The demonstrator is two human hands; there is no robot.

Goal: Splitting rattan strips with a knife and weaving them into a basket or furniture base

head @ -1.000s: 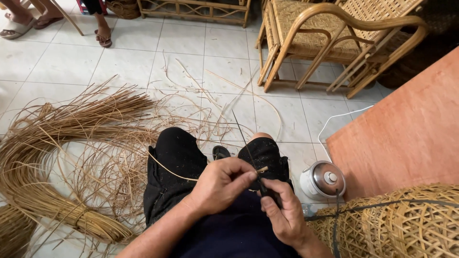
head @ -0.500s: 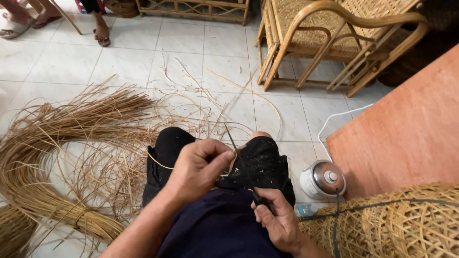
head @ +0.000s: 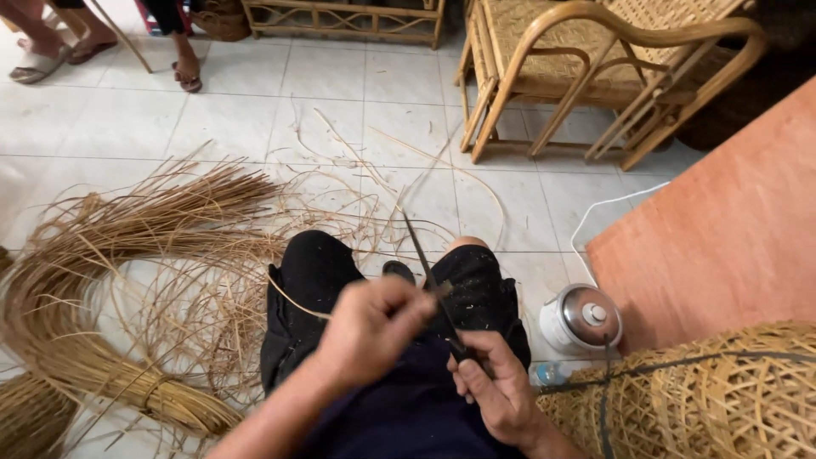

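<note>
My left hand [head: 371,330] pinches a thin rattan strip [head: 293,299] over my lap; the strip trails off to the left across my black shorts. My right hand [head: 495,387] grips the handle of a dark knife [head: 425,259], whose long narrow blade points up and away from me. The blade crosses the strip right at my left fingertips. Both hands sit close together above my knees.
A big curved bundle of rattan strips [head: 102,255] lies on the tiled floor to my left. A woven basket [head: 705,399] sits at the lower right beside a white round canister [head: 582,319] and an orange board [head: 722,229]. Rattan chairs [head: 586,68] stand ahead; other people's feet [head: 183,72] show at the top left.
My left hand slid left and then back toward the knife. My right hand dropped lower, then rose again, and the blade now stands more upright against the strip.
</note>
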